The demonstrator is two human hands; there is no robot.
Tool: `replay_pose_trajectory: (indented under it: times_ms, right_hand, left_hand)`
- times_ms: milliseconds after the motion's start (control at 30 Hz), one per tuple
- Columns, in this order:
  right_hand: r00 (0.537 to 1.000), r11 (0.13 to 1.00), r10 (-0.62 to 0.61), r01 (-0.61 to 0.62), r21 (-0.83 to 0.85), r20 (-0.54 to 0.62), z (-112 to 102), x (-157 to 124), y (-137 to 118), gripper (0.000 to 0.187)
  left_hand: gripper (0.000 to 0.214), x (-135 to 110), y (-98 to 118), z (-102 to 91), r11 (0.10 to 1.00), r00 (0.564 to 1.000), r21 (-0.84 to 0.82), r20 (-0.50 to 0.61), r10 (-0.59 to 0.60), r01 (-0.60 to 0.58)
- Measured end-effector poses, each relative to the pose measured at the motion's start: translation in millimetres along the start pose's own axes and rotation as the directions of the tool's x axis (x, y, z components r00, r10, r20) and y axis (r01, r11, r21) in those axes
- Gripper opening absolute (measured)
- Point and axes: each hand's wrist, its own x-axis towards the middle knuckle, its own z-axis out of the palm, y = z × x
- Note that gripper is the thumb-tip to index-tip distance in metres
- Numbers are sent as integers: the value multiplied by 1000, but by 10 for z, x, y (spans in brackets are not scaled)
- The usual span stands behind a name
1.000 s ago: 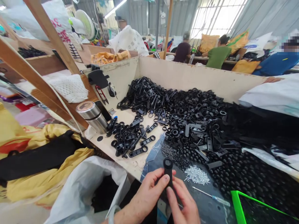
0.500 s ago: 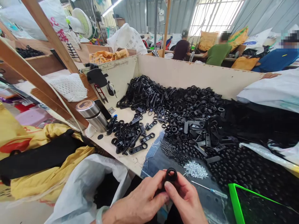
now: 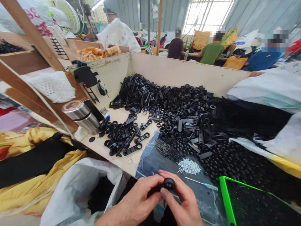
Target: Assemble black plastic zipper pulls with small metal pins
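Observation:
Between my two hands is a black plastic part with a round end (image 3: pixel 169 184), held low at the front edge of the work surface. My left hand (image 3: pixel 138 197) is closed round its left side, thumb and forefinger pinching it. My right hand (image 3: pixel 182 199) grips the round end from the right, its thumb pressed on the near side. The rest of the part is hidden by my fingers. Just beyond my hands lie a pile of small silvery pins (image 3: pixel 189 166) and a screwdriver (image 3: pixel 202 183) with a clear blue handle, on a dark mat (image 3: pixel 162 163).
Black ring-ended levers (image 3: pixel 127 135) lie loose at the left, with larger heaps of black parts (image 3: pixel 188 100) behind. Black balls (image 3: pixel 237 163) spread rightward beside a green-framed tray (image 3: pixel 225 201). A steel flask (image 3: pixel 82 116) stands left. A white-lined bin (image 3: pixel 77 188) sits below. Co-workers (image 3: pixel 213 51) sit beyond.
The part has been turned in my hands: its open ring faced up before, and now its rounded outer side shows. The view has shifted slightly to the right.

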Motion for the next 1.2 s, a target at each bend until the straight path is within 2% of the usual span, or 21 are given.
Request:
replay_pose_trajectory:
  times_ms: [67,133,167,233,300,333,400,500,600,700,767,900,1000,1067,1133,1200]
  right_hand:
    - [984,957,-176,161,-243,-39,-85,24,24,37]
    - [957,843,-288,236,-484,-34,-106,54,110,41]
    - [951,774,-307,242,-585,-13,-84,71,172,43]
    - [956,641,-289,229,-733,46,13,103,308,45]
    - [966,560,-247,208,-802,78,136,125,407,44]
    - [972,551,-218,193,-812,83,186,132,426,43]
    - [985,584,-148,161,-796,90,229,135,394,45]
    - [988,712,-45,136,-689,149,140,105,254,45]
    - [985,799,-89,161,-580,151,-25,6,193,35]
    - [983,802,-161,181,-570,86,-135,-148,287,28]
    - [982,789,-175,186,-585,75,-155,-240,388,27]
    - [982,781,-180,177,-599,55,-109,-318,512,29]
    - [981,802,-186,178,-570,44,-108,-314,492,29]
    - [985,838,-169,164,-520,38,-189,-308,454,28]
    - [990,865,-138,111,-489,-20,-351,-292,430,27]
    - [984,852,-109,19,-523,-142,-571,-249,444,26]
  left_hand:
    - [39,37,-129,-38,1000,991,1,-130,-15,16]
    - [38,105,-269,-86,1000,948,-21,-317,-28,22]
    - [36,148,-324,-109,999,915,-44,-401,-45,30]
    - [30,235,-379,-144,995,868,-78,-490,-86,55]
    - [25,303,-367,-151,997,872,-50,-485,-71,54]
    - [23,328,-346,-143,999,884,-18,-465,-42,38]
    - [20,374,-289,-105,998,903,55,-428,33,-10]
    - [21,516,-193,-11,983,911,167,-387,139,-79]
    - [19,845,-92,114,922,928,345,-256,272,-175]
    - [11,1286,-29,261,751,932,615,-72,355,-239]
    - [11,1545,-31,363,653,930,711,3,368,-260]
    - [7,1837,-95,511,611,930,741,48,366,-279]
    - [4,1879,-89,508,615,935,742,43,352,-265]
    - [4,1821,-34,447,626,937,736,34,347,-258]
    - [6,1674,32,365,693,941,681,-14,337,-238]
    - [10,1438,65,303,822,949,538,-119,293,-186]
